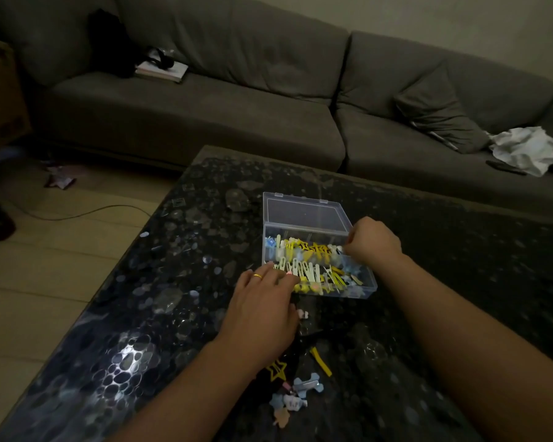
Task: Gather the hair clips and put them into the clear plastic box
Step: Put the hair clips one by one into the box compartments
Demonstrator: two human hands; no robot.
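Observation:
The clear plastic box (364, 287) sits open on the dark table, lid (304, 212) folded back, and holds several yellow, white and blue hair clips (307, 263). My left hand (262, 311), with a ring on one finger, reaches flat to the box's near-left corner, its fingertips on the clips there. My right hand (374, 242) hovers over the box's right end with fingers curled down; what they pinch is hidden. Loose clips lie near me: a yellow star (276, 368), a yellow strip (321, 362), blue and pink ones (296, 397), a small pink one (302, 313).
The dark glass-topped table (173, 282) has a pebbled pattern and glare at the near left. A grey sofa (205, 116) runs behind it, with a book (162, 71), a cushion (438, 113) and a white cloth (524, 148). A cable (87, 212) crosses the floor.

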